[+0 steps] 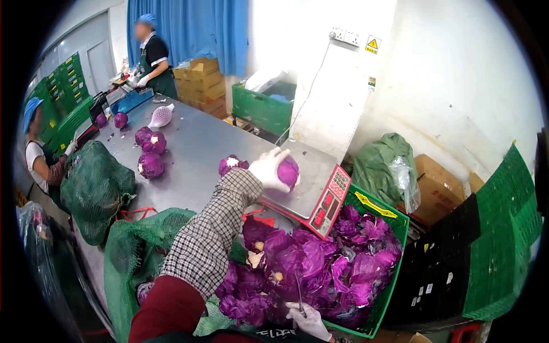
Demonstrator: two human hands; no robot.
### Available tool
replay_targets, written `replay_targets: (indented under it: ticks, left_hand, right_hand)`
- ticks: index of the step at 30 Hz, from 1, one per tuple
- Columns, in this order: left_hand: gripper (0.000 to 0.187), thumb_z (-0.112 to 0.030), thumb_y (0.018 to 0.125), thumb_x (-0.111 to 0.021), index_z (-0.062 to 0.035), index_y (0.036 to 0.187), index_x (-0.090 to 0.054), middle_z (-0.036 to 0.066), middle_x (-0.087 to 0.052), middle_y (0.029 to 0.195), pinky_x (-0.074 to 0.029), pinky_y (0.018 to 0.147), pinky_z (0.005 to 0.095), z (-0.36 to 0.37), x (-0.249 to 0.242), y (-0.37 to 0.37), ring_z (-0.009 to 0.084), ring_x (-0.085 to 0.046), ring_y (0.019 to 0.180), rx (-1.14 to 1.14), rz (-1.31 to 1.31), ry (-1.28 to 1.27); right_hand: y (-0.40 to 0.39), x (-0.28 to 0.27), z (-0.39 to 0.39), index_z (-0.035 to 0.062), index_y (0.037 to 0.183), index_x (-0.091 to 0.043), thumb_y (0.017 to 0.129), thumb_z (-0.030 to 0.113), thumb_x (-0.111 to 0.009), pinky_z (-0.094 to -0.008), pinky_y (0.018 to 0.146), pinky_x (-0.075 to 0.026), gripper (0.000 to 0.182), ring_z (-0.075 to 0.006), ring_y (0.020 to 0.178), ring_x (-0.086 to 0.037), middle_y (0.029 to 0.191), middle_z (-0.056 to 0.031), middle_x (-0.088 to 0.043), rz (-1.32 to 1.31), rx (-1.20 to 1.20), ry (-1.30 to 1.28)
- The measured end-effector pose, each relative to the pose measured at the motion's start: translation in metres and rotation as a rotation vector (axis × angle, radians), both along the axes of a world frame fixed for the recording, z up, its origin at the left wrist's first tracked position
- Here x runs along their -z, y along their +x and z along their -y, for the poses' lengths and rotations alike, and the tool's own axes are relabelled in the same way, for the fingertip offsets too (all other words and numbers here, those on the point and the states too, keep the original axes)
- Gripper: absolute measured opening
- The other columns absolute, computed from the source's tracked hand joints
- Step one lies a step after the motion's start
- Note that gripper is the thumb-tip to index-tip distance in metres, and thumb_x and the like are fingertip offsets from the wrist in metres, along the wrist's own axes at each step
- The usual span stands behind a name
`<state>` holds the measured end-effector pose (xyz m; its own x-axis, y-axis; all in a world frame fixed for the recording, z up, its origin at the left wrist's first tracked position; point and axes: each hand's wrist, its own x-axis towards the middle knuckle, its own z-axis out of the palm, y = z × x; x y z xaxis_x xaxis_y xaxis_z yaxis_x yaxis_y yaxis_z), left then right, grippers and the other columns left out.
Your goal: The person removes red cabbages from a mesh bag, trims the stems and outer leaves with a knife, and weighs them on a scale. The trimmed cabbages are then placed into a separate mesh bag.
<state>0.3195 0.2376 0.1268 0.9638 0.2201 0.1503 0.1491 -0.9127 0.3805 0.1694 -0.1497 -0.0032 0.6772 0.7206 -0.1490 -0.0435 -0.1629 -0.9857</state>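
Observation:
My left hand (271, 169), in a white glove, reaches out over the table, its fingers wrapped round a red cabbage (290, 172) at the near-left side of the red digital scale (327, 207). Another red cabbage (231, 164) sits just left of that hand, partly behind the checkered sleeve. Low in front of me, my right hand (309, 321), also gloved, grips a knife (299, 292) with its thin blade pointing up. Behind the blade lies a heap of loose purple cabbage leaves (309, 257), filling a green crate (394, 268).
Several red cabbages (151, 164) and one in a white foam net (161, 116) lie on the metal table (191, 137). Green mesh sacks (96, 186) stand at the left. Two co-workers (154, 60) work beyond. Stacked crates (503, 240) rise at the right.

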Motion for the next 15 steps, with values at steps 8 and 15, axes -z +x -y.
replay_targets:
  ticks: [8,15]
  left_hand:
    - [0.066,-0.043,0.089,-0.062,-0.0091,0.142,-0.042,0.014,-0.048,0.142,-0.035,0.11,0.0507,-0.002,0.035,-0.112,0.0301,-0.046,0.13,0.143,0.402,-1.876]
    - [0.09,-0.073,0.084,-0.045,-0.013,0.149,-0.031,0.013,-0.033,0.153,-0.023,0.116,0.0543,0.091,0.048,-0.238,0.0332,-0.033,0.14,0.164,0.549,-2.299]
  right_hand:
    - [0.021,-0.03,-0.01,0.0012,0.12,-0.059,0.097,0.011,-0.054,-0.0191,0.048,-0.041,0.025,-0.0045,0.053,-0.05,0.08,-0.0018,-0.064,-0.148,0.011,0.058]
    - [0.033,-0.064,-0.037,-0.001,0.119,-0.056,0.097,0.012,-0.054,-0.0201,0.051,-0.042,0.025,-0.005,0.055,-0.051,0.081,-0.005,-0.063,0.131,-0.125,0.164]
